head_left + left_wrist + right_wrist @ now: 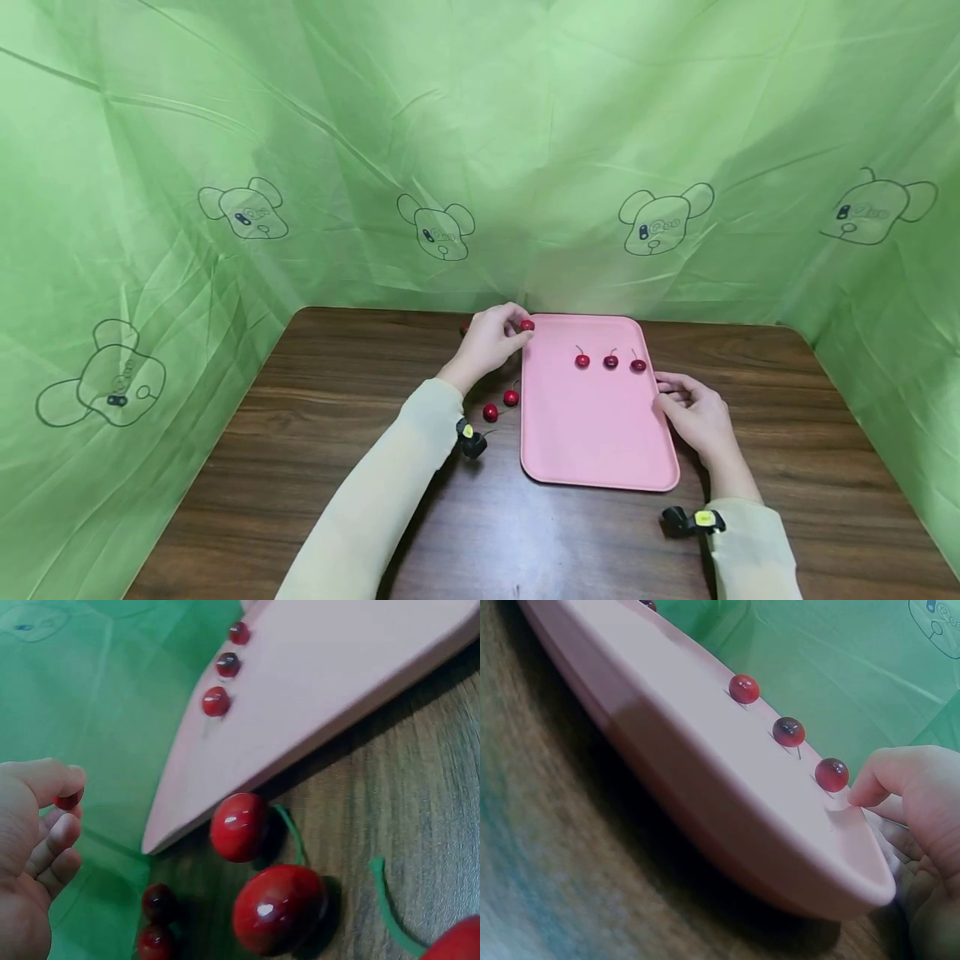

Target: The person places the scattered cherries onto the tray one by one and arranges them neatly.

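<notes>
By the left hand [489,340], a red cherry [527,325] was pinched between thumb and fingers; it was held at the fingertips, close by the far left corner of the pink tray [592,442], though whether the rim was touched could not be told. By the right hand [699,419], the tray's right edge was gripped, with the thumb laid at the rim. Near that hand, inside the tray, three cherries were set in a crosswise row: a right cherry [638,365] nearest to it, then a darker middle cherry [611,362], then a left cherry [582,361]. Outside the tray, on the left hand's side, a bright cherry [512,397] was seen just beside the edge, with a second cherry [491,412] next to it. Farther back, two small dark cherries [159,902] were shown close together in the left wrist view. All was borne by a wood-grained table [300,433], enclosed by green cloth [525,150] marked with outlined animal heads.
</notes>
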The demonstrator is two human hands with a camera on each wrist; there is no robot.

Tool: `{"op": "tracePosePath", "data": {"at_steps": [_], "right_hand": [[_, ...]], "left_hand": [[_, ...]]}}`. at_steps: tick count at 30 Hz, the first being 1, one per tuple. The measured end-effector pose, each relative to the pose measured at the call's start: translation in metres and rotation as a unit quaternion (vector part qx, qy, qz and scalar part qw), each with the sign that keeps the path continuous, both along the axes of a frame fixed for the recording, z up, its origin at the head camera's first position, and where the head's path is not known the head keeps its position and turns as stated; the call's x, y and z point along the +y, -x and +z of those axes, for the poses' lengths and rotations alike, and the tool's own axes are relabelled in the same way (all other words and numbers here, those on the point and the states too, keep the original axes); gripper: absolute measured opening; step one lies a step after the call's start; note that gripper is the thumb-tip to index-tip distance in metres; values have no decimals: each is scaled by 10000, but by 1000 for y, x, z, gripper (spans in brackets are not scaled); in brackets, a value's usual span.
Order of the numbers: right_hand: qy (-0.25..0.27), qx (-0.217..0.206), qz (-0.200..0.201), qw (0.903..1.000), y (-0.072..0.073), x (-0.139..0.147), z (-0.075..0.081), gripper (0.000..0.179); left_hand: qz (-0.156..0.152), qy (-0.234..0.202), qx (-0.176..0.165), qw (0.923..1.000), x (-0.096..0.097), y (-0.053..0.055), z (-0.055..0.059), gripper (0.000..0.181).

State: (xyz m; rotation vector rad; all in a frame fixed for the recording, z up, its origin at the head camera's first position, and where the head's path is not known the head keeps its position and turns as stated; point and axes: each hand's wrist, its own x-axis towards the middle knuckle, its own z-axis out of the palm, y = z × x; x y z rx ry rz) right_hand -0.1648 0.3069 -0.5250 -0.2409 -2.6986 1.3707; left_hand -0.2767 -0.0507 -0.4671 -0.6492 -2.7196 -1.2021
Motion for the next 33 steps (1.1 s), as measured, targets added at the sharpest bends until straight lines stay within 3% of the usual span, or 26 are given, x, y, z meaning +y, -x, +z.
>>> {"op": "tracePosePath", "data": {"at_steps": [4,9,16,27,33], "right_hand": [[-38,2,-5,10000,0,1,-1,42],[-43,-8,6,10000,0,1,-1,42],[11,-19,21,10000,1,0,0,42],[3,-3,25,10000,1,1,-1,42],[-16,1,29,10000,2,1,-1,41]], "left_hand": [[-161,412,-122,9989,13,3,-7,19],[-335,502,-281,9978,25,2,-18,19],[-271,716,-402,9963,35,-1,-29,14],[-432,1135,-143,9925,40,0,-32,11],[-460,1247,-175,9910,42,0,-35,12]]}}
